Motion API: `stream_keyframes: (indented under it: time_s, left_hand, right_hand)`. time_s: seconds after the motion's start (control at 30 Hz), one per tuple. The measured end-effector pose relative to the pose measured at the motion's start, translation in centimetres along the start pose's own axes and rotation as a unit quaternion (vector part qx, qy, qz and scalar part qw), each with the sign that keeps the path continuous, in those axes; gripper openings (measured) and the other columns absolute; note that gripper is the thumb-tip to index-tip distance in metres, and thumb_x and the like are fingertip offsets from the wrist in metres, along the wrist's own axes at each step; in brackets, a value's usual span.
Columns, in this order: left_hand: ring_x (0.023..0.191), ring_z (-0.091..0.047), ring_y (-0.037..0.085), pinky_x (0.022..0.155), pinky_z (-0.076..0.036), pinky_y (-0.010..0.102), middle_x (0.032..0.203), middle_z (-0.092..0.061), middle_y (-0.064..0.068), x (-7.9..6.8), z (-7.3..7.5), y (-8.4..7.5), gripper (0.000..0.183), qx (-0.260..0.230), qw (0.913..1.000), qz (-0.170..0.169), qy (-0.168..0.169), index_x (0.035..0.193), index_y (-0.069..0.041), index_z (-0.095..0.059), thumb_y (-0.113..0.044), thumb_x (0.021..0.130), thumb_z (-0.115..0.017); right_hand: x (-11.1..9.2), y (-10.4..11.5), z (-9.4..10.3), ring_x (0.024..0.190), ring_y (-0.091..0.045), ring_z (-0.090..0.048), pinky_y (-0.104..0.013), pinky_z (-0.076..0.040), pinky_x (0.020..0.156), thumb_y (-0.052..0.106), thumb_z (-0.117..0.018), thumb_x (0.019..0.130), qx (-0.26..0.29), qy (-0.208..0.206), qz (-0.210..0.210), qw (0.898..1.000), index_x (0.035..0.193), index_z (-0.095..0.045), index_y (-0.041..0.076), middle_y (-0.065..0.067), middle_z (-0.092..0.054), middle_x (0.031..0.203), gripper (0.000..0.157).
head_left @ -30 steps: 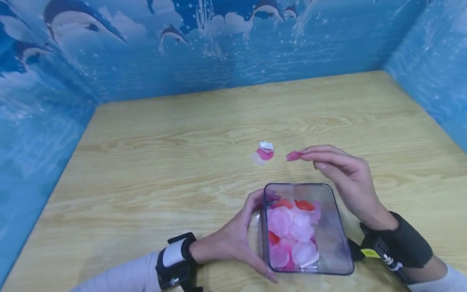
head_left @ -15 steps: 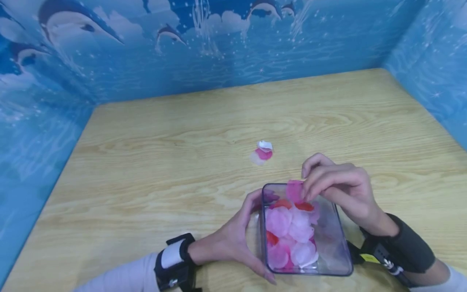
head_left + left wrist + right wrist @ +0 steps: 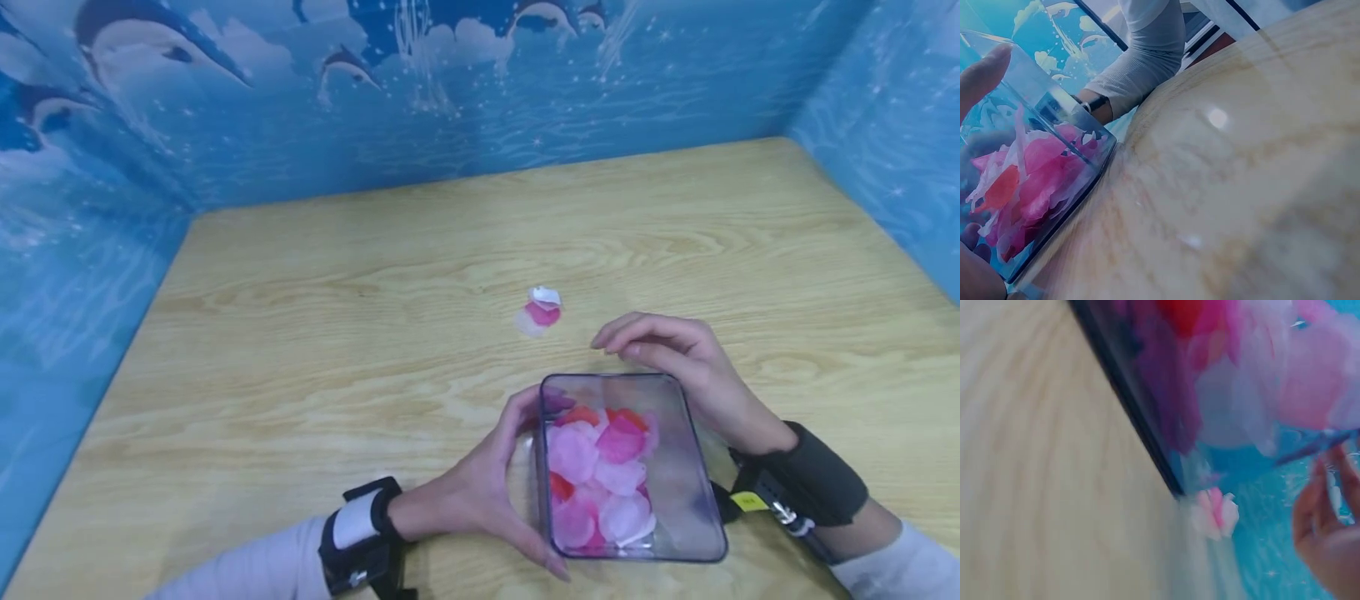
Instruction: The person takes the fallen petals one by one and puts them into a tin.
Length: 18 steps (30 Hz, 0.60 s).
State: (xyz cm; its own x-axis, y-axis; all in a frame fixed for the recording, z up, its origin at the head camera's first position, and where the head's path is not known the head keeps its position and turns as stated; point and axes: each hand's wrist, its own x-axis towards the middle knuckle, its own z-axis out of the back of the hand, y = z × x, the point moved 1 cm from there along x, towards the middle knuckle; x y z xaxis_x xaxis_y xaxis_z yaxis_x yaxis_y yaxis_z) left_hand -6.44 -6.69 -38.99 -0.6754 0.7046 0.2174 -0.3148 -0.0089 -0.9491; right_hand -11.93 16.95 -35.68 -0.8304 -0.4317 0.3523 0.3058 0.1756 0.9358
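Observation:
A clear plastic box (image 3: 686, 517) with a dark rim stands near the table's front edge, right of centre in the head view. Pink, pale and red artificial petals (image 3: 596, 483) lie heaped inside it, also visible through its wall in the left wrist view as petals (image 3: 1041, 175). My left hand (image 3: 476, 492) holds the box from the left, thumb at the near corner and fingers round the far one. Just beyond the box's far right corner hovers my right hand (image 3: 686, 367), its fingers loosely bent with nothing between them.
Beyond the box, a small group of petals (image 3: 542, 313), white and deep pink, lies on the wooden table (image 3: 337, 333). Blue panels (image 3: 480, 108) printed with dolphins rise along the back and both sides. Each wrist wears a black strapped device.
My right hand brought a deep pink petal over the box and let it go; the petal now lies on the heap. The hand has drawn back beyond the rim. My left hand keeps its place.

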Motion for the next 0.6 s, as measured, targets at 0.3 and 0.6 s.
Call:
stream_keyframes:
  time_s: [0.3, 0.6]
  left_hand:
    - [0.127, -0.034, 0.017, 0.111, -0.029, 0.039, 0.141, -0.037, -0.001, 0.1, 0.0, 0.0, 0.131, -0.007, 1.0000, -0.005, 0.000, 0.142, -0.020, -0.014, -0.006, 0.036, -0.091]
    - [0.129, -0.031, 0.016, 0.112, -0.028, 0.040, 0.143, -0.032, -0.002, 0.1, 0.1, 0.0, 0.134, 0.000, 1.0000, 0.000, 0.001, 0.142, -0.020, -0.012, -0.007, 0.035, -0.091]
  right_hand:
    - [1.3, -2.4, 0.8, 0.126, -0.026, -0.036, -0.042, -0.045, 0.097, 0.001, -0.053, 0.090, -0.264, 0.134, -0.024, 0.955, 0.120, -0.060, 0.007, -0.014, -0.044, 0.138, 0.031]
    - [2.8, -5.9, 0.7, 0.134, -0.037, -0.010, -0.069, -0.014, 0.103, 0.018, -0.059, 0.089, -0.377, 0.136, -0.039, 0.915, 0.139, -0.042, 0.007, -0.017, -0.023, 0.151, 0.054]
